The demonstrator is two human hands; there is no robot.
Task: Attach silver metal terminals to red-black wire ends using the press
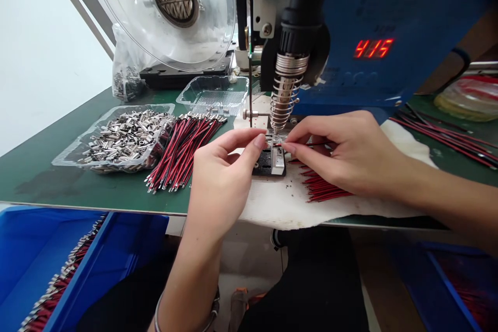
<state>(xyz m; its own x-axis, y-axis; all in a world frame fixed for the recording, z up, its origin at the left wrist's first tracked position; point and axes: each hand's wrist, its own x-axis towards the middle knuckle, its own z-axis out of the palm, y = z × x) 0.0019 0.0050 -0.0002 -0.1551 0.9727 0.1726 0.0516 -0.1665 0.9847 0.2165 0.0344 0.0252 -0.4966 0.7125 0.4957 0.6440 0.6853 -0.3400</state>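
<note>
My left hand (225, 176) is at the left side of a small metal fixture (277, 160), its thumb and forefinger closed on something too small to make out. From the right, my right hand (342, 153) pinches a thin red and black wire close to the fixture's top. A soldering tip inside a coiled spring (287, 94) points down just above the fixture. Under and beside my right hand, a bundle of red and black wires (324, 189) lies on a white cloth (280, 210). The exact contact at the fixture is partly hidden by my fingertips.
Left on the green table (42, 181) are a clear tray of metal connectors (128, 137), a pile of finished-looking wires (182, 153) and another clear tray (213, 94). A blue machine (350, 83) stands behind. Blue bins (35, 249) sit below the table edge.
</note>
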